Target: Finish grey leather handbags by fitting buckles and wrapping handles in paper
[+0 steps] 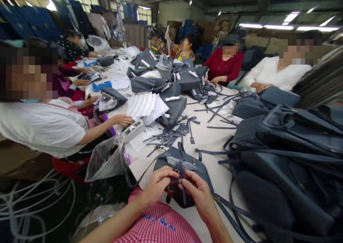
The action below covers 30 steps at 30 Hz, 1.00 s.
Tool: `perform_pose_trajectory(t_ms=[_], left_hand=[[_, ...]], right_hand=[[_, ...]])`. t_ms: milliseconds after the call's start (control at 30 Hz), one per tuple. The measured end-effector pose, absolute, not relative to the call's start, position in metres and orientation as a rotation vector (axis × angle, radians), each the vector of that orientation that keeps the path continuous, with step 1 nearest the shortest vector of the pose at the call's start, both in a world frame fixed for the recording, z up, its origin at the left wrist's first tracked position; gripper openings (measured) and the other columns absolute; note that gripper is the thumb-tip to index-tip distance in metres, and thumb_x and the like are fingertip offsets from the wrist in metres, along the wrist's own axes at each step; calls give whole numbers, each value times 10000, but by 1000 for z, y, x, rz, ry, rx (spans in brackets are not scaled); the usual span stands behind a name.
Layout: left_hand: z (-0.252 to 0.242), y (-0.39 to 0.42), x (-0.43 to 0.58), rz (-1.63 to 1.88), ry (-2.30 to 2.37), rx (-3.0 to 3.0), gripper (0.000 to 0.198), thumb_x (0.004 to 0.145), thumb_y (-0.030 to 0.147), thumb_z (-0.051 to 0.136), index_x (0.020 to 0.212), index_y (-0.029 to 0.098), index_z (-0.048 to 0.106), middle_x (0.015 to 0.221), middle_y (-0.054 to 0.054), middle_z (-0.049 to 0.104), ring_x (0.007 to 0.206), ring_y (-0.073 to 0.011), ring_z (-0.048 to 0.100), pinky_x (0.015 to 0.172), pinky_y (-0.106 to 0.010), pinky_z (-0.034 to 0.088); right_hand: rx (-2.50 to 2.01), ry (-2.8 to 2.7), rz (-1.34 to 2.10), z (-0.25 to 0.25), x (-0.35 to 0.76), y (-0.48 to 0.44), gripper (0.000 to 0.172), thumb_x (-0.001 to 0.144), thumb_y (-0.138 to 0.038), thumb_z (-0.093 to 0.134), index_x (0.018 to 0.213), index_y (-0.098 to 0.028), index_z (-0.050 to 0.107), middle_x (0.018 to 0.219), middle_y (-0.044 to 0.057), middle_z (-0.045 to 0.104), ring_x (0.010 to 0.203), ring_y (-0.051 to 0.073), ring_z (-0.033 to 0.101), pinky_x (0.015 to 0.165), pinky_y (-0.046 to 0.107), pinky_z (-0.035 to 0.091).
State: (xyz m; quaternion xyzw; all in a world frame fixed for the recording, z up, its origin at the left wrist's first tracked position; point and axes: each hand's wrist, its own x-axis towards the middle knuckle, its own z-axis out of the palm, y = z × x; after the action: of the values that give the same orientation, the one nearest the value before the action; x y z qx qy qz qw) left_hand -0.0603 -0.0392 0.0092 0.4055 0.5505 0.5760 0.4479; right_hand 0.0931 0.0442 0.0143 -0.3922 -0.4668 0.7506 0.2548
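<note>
A dark grey bag (201, 171) lies at the table's near edge, against the red checked apron (160, 225). Over it, my left hand (160, 180) pinches a dark strap piece near a small buckle. Facing it, my right hand (197, 186) grips a narrow dark strap (184, 191) between thumb and fingers. Both hands are close together, almost touching. A crumpled clear plastic wrap (182, 162) lies on the bag just beyond my fingers. The bag's long strap (150, 166) loops off to the left. The exact joint between the straps is partly hidden by my fingers.
Loose buckled straps (171, 134) lie ahead of the bag. A large stack of dark bags (289, 171) fills the right side, more bags (166, 82) pile mid-table. A tape dispenser (132, 130) stands left, near a co-worker's hand (123, 120). Several people sit around the table.
</note>
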Motion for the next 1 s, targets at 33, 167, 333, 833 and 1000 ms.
perform_pose_trajectory(t_ms=[33, 167, 333, 833, 1000], left_hand=[[9, -36, -59, 1415, 1314, 881, 189, 797, 216, 554, 852, 157, 726, 859, -54, 659, 779, -174, 634, 722, -287, 507], [7, -24, -55, 1417, 1208, 552, 185, 689, 261, 714, 795, 152, 608, 699, -2, 644, 596, -115, 592, 633, -248, 487], [6, -16, -62, 1290, 1162, 458, 390, 589, 218, 785, 903, 148, 565, 763, -9, 656, 582, -112, 620, 589, -249, 510], [14, 11, -70, 1055, 1386, 825, 271, 546, 93, 620, 815, 129, 621, 580, 61, 534, 515, -83, 463, 506, -205, 343], [22, 10, -70, 1002, 1384, 1056, 204, 611, 130, 590, 814, 147, 612, 663, 29, 589, 576, -108, 515, 532, -217, 362]], right_hand=[[-1070, -1313, 1997, 14, 94, 45, 428, 633, -460, 847, 960, -202, 747, 814, 25, 725, 709, 164, 657, 693, 281, 547], [-1059, -1366, 1896, 11, 92, 46, 403, 604, -481, 841, 895, -211, 772, 738, 21, 728, 683, 196, 664, 638, 296, 550], [-1081, -1243, 1873, 3, 86, 52, 497, 531, -424, 870, 963, -207, 756, 783, 30, 754, 708, 207, 682, 683, 328, 564], [-1073, -1267, 1956, 23, 78, 63, 346, 603, -341, 837, 897, -187, 738, 720, -6, 692, 615, 134, 594, 580, 242, 474], [-1055, -1244, 2115, 24, 83, 61, 248, 669, -270, 777, 890, -172, 722, 673, -41, 632, 489, 50, 439, 441, 164, 318]])
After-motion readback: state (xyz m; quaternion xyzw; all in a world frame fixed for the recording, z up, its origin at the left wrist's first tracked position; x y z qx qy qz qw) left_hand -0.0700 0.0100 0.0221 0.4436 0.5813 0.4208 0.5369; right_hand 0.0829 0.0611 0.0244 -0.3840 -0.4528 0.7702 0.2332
